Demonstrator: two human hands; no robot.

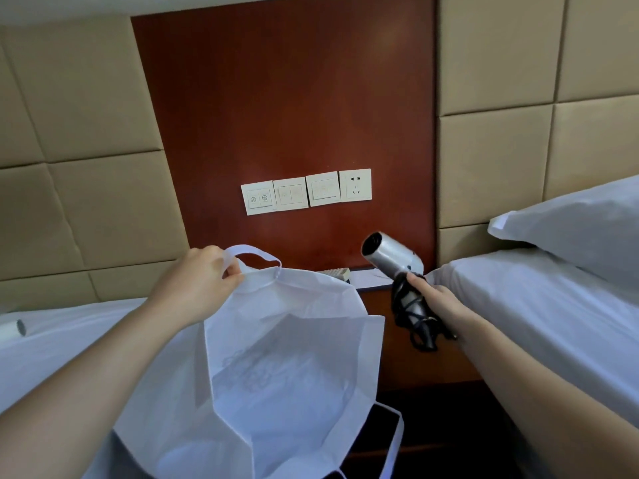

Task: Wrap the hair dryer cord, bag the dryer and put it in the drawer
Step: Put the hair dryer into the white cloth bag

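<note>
Our left hand (193, 281) pinches the far rim of the white bag (283, 368) just under its handle, fingers closed on the fabric, holding the mouth open toward us. Our right hand (436, 299) grips the hair dryer (392, 259) by its handle, fingers closed around it with the black cord (409, 318) coiled under them; a few loops hang loose below. The dryer sits just right of the bag, above the nightstand (425, 361), nozzle pointing up-left. We judge the wrapping done and the bagging in hand. Next: swing the dryer over the opening and lower it in, minding the loose loops. No drawer is clearly visible.
</note>
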